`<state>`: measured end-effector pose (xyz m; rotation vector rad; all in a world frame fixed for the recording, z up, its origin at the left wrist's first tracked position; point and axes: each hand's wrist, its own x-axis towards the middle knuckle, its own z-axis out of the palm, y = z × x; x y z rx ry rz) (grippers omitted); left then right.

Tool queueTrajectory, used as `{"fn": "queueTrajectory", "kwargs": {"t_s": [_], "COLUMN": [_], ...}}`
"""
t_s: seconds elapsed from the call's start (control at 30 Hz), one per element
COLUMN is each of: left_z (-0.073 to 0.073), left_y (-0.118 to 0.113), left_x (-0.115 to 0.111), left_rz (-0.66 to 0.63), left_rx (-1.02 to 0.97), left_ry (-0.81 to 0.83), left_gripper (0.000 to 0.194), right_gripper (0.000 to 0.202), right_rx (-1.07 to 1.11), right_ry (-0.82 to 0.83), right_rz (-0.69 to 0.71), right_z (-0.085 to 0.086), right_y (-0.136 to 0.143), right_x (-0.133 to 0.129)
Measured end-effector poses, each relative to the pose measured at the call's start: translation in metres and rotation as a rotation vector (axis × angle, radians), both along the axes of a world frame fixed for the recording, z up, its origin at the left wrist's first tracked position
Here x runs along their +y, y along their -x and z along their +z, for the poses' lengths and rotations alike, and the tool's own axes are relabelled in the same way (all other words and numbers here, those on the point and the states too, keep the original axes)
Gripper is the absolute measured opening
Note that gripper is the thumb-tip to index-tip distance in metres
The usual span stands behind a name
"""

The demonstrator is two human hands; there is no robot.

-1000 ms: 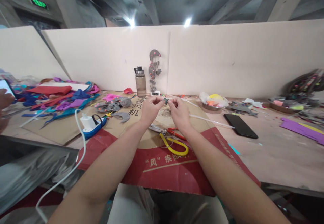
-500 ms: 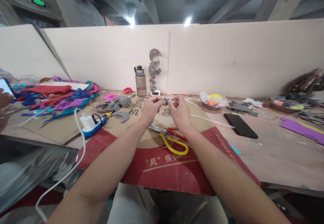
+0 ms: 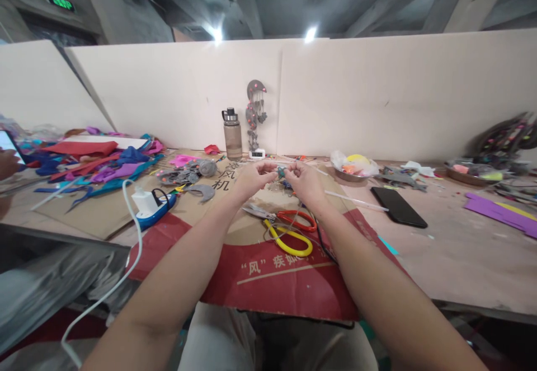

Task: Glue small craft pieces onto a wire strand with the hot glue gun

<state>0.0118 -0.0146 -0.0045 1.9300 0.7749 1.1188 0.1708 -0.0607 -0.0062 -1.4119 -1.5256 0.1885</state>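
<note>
Above the worktop, nearer its far edge than its near one, the left hand and right hand pinch a small piece, fingers almost closed around it. It looks light, probably soft; gripping opposite sides should avoid crushing it.

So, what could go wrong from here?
The small greenish piece held between the left hand and right hand could slip and drop. The scissors lie between the forearms, and either might knock them. The dark cord beside the right forearm could perhaps get snagged.
</note>
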Motion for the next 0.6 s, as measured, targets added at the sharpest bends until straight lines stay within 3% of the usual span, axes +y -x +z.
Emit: {"fn": "queueTrajectory", "kwargs": {"t_s": [0.13, 0.23, 0.4, 0.6], "left_z": [0.001, 0.0, -0.004, -0.01], "left_y": [0.001, 0.001, 0.0, 0.002], "left_x": [0.0, 0.0, 0.004, 0.016], "left_rz": [0.028, 0.018, 0.085, 0.211], "left_rx": [0.09, 0.105, 0.09, -0.084], "left_ry": [-0.134, -0.119, -0.11, -0.086], "left_gripper": [0.021, 0.016, 0.007, 0.003], "right_gripper": [0.01, 0.009, 0.012, 0.013], "right_rx": [-0.248, -0.333, -0.207, -0.103], "right_ry": [-0.065, -0.081, -0.068, -0.049], "right_rz": [-0.037, -0.037, 0.04, 0.096], "right_z": [-0.002, -0.006, -0.01, -0.01], "right_y": [0.004, 0.005, 0.008, 0.014], "right_x": [0.0, 0.001, 0.002, -0.001]}}
